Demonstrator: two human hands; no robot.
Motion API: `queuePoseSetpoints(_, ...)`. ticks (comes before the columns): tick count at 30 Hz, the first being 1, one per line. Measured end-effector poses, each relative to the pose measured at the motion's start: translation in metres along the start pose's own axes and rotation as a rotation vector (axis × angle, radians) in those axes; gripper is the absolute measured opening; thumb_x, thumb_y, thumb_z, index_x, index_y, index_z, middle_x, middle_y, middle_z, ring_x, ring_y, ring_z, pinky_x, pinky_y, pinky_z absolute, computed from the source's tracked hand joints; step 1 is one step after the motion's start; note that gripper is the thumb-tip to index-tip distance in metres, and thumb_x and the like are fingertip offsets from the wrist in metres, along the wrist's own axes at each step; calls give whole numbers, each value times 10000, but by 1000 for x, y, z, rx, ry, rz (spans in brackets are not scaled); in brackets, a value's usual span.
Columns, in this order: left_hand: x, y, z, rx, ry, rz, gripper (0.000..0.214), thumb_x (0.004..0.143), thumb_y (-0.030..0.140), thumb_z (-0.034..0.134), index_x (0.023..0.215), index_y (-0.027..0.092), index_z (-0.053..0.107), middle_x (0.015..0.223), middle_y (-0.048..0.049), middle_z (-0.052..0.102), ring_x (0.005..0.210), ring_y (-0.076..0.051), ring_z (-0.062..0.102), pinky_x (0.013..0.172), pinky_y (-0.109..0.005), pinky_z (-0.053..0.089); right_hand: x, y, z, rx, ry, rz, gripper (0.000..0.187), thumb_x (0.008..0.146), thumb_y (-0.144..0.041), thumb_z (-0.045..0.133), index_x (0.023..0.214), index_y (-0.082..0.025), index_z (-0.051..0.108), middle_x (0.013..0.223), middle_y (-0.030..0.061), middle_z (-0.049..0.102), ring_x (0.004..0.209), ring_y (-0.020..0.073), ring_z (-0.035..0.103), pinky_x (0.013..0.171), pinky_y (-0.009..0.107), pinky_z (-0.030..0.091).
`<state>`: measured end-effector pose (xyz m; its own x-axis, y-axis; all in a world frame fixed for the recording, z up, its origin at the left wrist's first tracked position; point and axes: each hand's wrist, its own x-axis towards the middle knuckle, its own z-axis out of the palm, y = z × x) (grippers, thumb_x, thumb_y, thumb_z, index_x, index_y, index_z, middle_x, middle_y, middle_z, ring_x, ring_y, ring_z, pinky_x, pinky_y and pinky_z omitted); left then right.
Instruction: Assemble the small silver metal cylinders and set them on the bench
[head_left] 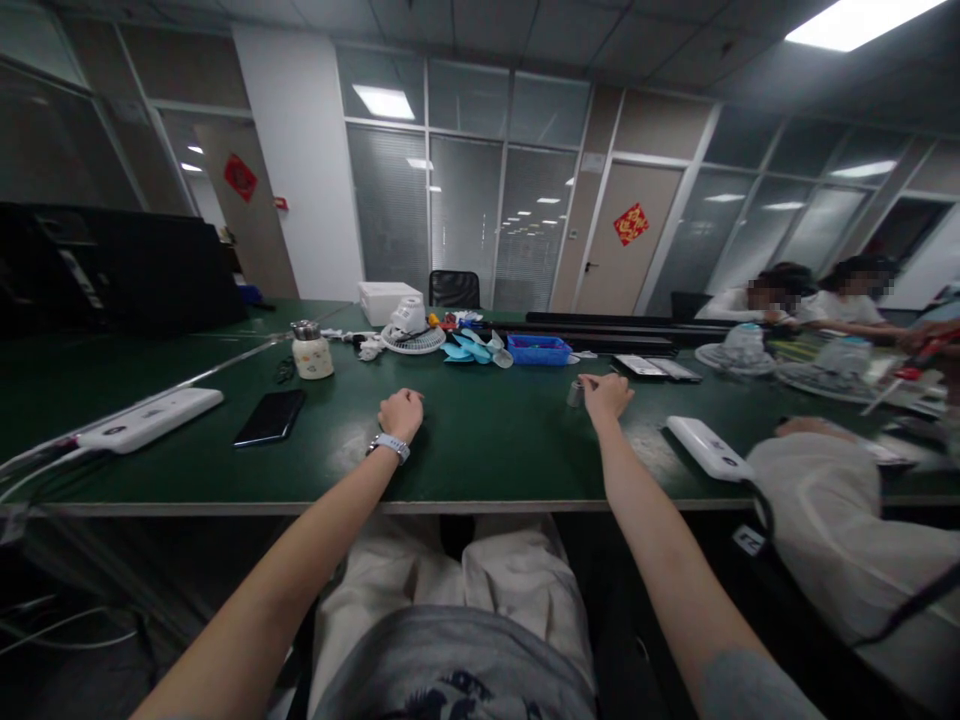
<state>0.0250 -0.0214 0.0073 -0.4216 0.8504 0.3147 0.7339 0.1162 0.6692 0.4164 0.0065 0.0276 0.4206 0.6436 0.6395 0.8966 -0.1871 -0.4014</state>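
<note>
My left hand (403, 415), with a watch (390, 447) at the wrist, rests curled into a fist on the green table (487, 430). The inside of that fist is hidden from me. Over to the right, the fingers of my right hand (610, 397) are closed in a pinch at a small grey metallic cylinder (575, 394). The cylinder stands at the table surface, its upper part touching my fingertips. A dark phone (270, 418) lies to the left of my left hand.
White power banks (154, 420) lie far left and at right (709, 448). Further back are a cream holder (312, 358), a fan part (411, 325), blue fan blades (472, 347), a blue tray (538, 350) and a white box (386, 300). A person (847, 480) sits close at right.
</note>
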Motion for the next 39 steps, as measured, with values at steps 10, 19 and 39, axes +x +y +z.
queuePoseSetpoints(10,-1,0,0,-3,-8,12,334,868,291,391,898,279,723,1020,-59,705,1000,-288,577,835,-403,410,-1,-2,-5,-30,-88,-3,331,918,-389,473,1038,-216,729,1021,150,611,995,284,457,848,412,320)
queuePoseSetpoints(19,-2,1,-1,0,-18,3,335,867,292,388,889,273,722,1004,-65,707,992,-282,590,827,-390,411,0,-5,-1,-31,-94,-46,324,919,-376,462,1034,-233,728,1020,140,608,1001,280,457,844,404,328)
queuePoseSetpoints(39,1,0,2,18,-44,-1,332,867,307,385,903,278,714,1021,-54,707,997,-270,603,853,-390,402,-3,20,-1,110,-64,429,724,705,-281,739,1350,-109,459,1129,197,619,1032,288,597,859,355,449)
